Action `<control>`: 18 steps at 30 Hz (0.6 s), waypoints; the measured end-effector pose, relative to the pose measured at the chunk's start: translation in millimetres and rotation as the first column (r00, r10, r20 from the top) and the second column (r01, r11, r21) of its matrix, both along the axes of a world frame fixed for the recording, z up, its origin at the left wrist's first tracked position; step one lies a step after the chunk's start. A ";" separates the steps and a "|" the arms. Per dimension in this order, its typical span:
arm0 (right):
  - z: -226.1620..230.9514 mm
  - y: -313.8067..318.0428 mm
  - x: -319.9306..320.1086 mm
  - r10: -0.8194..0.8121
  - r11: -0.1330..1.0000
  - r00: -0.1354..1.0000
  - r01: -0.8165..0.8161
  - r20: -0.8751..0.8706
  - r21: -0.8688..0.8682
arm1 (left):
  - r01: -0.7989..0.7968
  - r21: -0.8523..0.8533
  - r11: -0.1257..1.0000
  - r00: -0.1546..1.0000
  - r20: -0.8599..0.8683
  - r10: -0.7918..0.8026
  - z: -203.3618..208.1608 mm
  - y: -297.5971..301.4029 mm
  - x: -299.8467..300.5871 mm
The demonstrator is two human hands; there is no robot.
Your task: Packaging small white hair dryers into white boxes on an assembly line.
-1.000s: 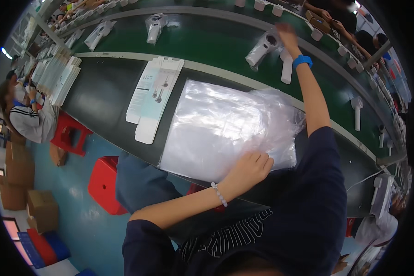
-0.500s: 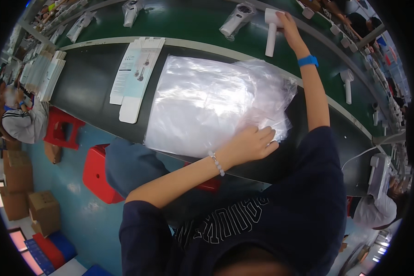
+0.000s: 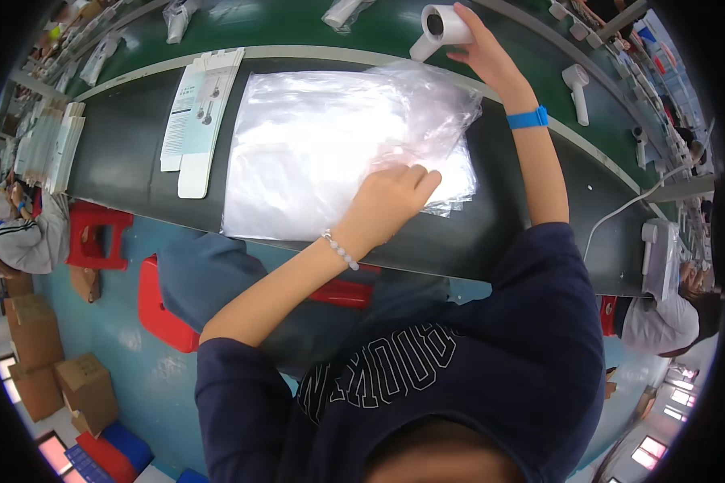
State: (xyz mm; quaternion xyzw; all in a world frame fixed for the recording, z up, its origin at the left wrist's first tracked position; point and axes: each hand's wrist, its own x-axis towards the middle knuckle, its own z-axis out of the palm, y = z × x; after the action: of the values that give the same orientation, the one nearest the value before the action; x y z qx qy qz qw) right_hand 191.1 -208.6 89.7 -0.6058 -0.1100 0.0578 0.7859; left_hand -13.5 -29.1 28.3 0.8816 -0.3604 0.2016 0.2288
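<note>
A stack of clear plastic bags (image 3: 290, 153) lies on the dark table before me. My left hand (image 3: 391, 201) is closed at the stack's near right side, its fingers pinching the top bag (image 3: 439, 109), whose crumpled far corner rises off the pile. Up at the far right, my right hand (image 3: 491, 60) grips a white hair-dryer-shaped device (image 3: 451, 26) by its round head. The dark round end of the head faces left and its handle slants down to the left, over the table's far rail.
Flat printed cartons (image 3: 201, 121) lie left of the bags, with more cartons (image 3: 52, 149) stacked further left. Bagged devices (image 3: 179, 20) and a bare white one (image 3: 577, 92) rest on the green conveyor (image 3: 258, 32). A white cable (image 3: 612, 208) crosses the right side.
My right hand has turned the white device, so its round end now faces left. The left hand has moved up and left in the picture with the bag; the whole view has shifted.
</note>
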 end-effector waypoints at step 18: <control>-4.1 -103.7 -167.0 0.299 0.793 0.953 -0.271 0.038 0.546 | -0.216 -0.591 0.777 0.903 -0.423 -0.071 12.9 -8.7 3.6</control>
State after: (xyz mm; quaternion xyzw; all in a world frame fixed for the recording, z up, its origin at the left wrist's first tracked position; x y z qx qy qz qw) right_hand 24.1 -312.3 85.6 -0.3315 -0.1921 0.1570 0.9102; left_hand -9.9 -37.8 41.2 0.7908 -0.1795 0.1229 0.5721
